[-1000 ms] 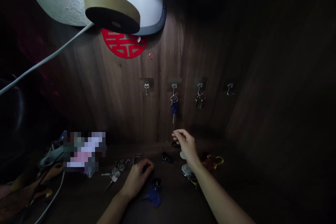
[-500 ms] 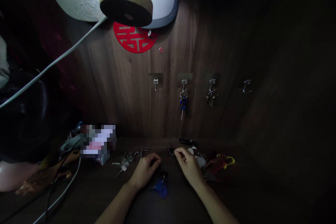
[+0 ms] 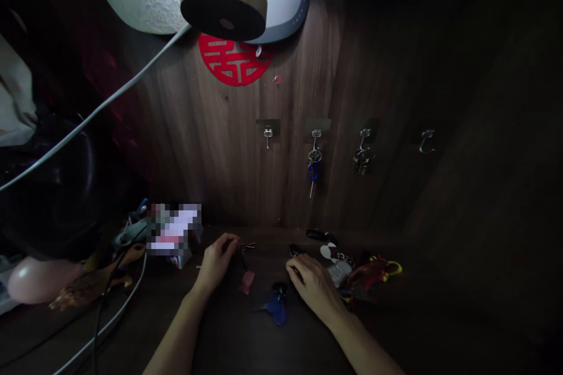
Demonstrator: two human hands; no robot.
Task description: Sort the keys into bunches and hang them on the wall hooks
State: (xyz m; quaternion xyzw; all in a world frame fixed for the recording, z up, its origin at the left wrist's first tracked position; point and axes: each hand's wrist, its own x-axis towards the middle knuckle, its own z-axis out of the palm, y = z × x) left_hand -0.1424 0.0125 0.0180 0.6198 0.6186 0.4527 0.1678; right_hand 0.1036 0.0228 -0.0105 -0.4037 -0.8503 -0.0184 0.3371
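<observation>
My left hand (image 3: pixel 219 255) is closed in a pinch at the left end of a metal clasp (image 3: pixel 248 245) and covers most of a bunch of keys, only a sliver of which shows at its wrist. Beside its fingertips, a pinkish-red tag (image 3: pixel 247 282) lies on a short dark strap. My right hand (image 3: pixel 312 282) rests palm down with loosely bent fingers apart from the thumb, and nothing shows in it. Just beyond its knuckles is a small black item (image 3: pixel 294 251), partly hidden. Between my hands lies a blue key fob (image 3: pixel 276 308) with a black piece above it.
On the wall, keys with a blue tag (image 3: pixel 313 170) and another bunch of keys (image 3: pixel 361 162) hang from hooks. Right of my right hand lie a white keychain (image 3: pixel 329 252) and a red-and-yellow item (image 3: pixel 376 272). A blurred box (image 3: pixel 178 240), cables and a lamp (image 3: pixel 224 0) are leftward.
My left hand has moved left onto the bunch of keys. The pinkish-red tag now shows beside it. My right hand has drawn slightly down and loosened from its pinch near the black item.
</observation>
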